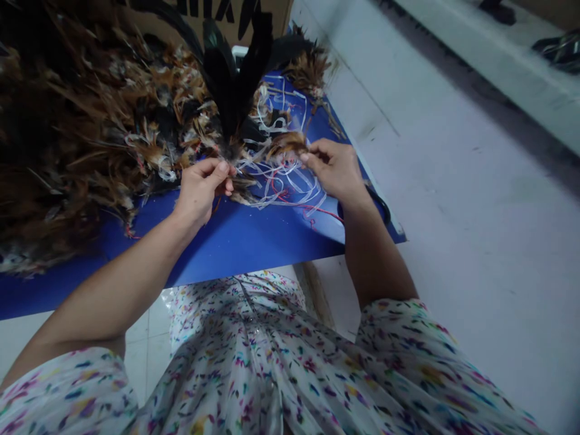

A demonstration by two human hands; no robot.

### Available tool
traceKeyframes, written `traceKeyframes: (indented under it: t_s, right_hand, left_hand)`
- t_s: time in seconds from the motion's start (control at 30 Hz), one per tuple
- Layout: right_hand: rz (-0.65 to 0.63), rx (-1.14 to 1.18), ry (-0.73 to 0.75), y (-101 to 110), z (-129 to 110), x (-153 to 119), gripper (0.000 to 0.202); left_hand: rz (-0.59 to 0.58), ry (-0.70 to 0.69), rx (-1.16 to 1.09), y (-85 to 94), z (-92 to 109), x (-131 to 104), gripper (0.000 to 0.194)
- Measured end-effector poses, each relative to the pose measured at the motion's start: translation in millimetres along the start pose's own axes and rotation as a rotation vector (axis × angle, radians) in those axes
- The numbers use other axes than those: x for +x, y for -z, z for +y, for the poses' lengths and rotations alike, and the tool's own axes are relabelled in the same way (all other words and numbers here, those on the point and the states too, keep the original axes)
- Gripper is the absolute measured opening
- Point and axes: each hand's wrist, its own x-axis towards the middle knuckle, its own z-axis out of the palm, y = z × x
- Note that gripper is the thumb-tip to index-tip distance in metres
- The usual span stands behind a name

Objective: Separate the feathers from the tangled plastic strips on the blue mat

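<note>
My left hand [206, 184] is closed in a pinch round the base of a bunch of long black feathers [229, 84], which stand up and fan out above my fingers. To its right, my right hand [333, 166] pinches a small tuft of brown feathers [287, 146] between thumb and fingertips. The two hands are apart. Below and between them lies a tangle of clear plastic strips [290, 187] with a red string [317, 209] running through it. The quill ends inside my left fingers are hidden.
A big heap of brown and black feathers [90, 115] covers the left of the blue tabletop [254, 241]. Another feather bunch [308, 67] lies at the back right. Behind stands a cardboard box [281, 15]. Black-handled scissors, apparently, [379, 204] lie by my right forearm, near the pale wall [475, 211].
</note>
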Motion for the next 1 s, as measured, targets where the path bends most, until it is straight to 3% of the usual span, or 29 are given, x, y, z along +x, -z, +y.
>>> traceKeyframes:
  t_s: [0.13,0.37,0.5,0.7,0.77,0.83,0.93,1.0]
  right_hand:
    - [0.068,0.142,-0.019,5,3,12,0.029]
    - [0.117,0.338,-0.019,33,-21,11,0.037]
    - [0.115,0.443,-0.015,37,-28,7,0.038]
    - [-0.097,0.354,-0.006,1,-60,26,0.023]
    - [-0.128,0.279,0.089,-13,-76,37,0.011]
    - [-0.157,0.119,0.194,-21,-86,43,0.012]
    - [-0.270,-0.110,0.250,-23,-82,37,0.007]
    - [-0.425,-0.162,0.285,-23,-68,25,0.010]
  left_hand:
    - [0.019,-0.010,-0.001,0.0,0,1,0.022]
    - [0.018,-0.027,0.034,1.7,-2,2,0.025]
    - [0.020,-0.040,0.042,1.4,-1,2,0.028]
    - [-0.001,-0.046,0.020,2.0,-3,1,0.026]
    - [0.003,-0.058,0.030,3.4,-3,2,0.025]
    - [0.012,-0.069,0.026,4.5,-2,2,0.024]
    - [0.011,-0.088,-0.014,4.3,0,2,0.025]
    - [-0.001,-0.105,-0.034,3.4,0,2,0.026]
